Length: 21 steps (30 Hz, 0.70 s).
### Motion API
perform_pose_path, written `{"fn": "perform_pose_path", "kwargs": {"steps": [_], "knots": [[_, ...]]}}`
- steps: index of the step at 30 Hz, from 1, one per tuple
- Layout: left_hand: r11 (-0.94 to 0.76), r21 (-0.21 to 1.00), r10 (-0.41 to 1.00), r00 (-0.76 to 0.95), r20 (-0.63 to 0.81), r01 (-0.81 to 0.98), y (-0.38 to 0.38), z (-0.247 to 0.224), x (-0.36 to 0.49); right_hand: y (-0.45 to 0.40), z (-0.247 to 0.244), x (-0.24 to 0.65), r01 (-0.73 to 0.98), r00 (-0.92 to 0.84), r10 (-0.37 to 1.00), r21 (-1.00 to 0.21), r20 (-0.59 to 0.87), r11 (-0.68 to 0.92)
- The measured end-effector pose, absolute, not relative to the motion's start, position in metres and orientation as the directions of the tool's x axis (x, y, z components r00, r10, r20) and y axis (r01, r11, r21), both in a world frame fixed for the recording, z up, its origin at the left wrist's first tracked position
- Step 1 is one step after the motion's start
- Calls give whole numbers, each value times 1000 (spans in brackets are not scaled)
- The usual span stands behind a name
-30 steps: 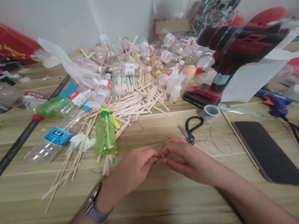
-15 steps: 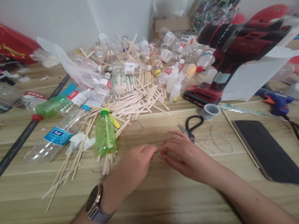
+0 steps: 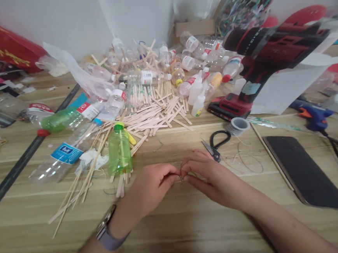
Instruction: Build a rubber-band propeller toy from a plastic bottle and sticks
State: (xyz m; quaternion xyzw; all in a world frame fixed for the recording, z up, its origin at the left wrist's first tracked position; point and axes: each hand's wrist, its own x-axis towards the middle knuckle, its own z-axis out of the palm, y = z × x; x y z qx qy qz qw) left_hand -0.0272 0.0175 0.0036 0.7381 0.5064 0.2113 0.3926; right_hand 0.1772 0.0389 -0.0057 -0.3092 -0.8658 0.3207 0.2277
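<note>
My left hand [image 3: 154, 186] and my right hand [image 3: 209, 176] meet fingertip to fingertip over the middle of the table. Both are closed in a pinch on a thin dark string [image 3: 181, 177], of which only a short bit shows between the fingers. Just beyond my right hand lie black-handled scissors [image 3: 216, 146], blades toward me. Loose thread [image 3: 249, 163] curls on the wood to the right of them. Left of my left hand stands a green bottle [image 3: 119, 150] with flat wooden sticks [image 3: 120, 186] poking out underneath.
A red and black cordless drill [image 3: 254, 65] stands at the right, near a small plastic cup [image 3: 239, 126]. A phone [image 3: 305, 172] and a blue glue gun [image 3: 312, 113] lie farther right. Plastic bottles [image 3: 147, 76] and wooden sticks [image 3: 147, 118] are heaped at the back.
My left hand has rolled at the wrist, and its thumb now shows along the pinch. The fingertips of both hands have come closer together; the right hand has barely moved.
</note>
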Motion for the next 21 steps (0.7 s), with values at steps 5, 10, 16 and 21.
{"fn": "perform_pose_path", "kwargs": {"steps": [5,10,16,21], "knots": [[-84,843,916,374,-144,531,18,6,-25,37,-5,177,406,-697,697,-709,168,577],[23,864,910,348,-226,502,19,7,-26,36,-5,176,415,-676,716,-711,176,567],[126,896,896,338,-287,426,17,4,-27,35,-6,174,430,-628,754,-721,193,543],[160,909,885,351,-305,386,17,0,-26,34,-7,174,447,-584,794,-749,170,489]]}}
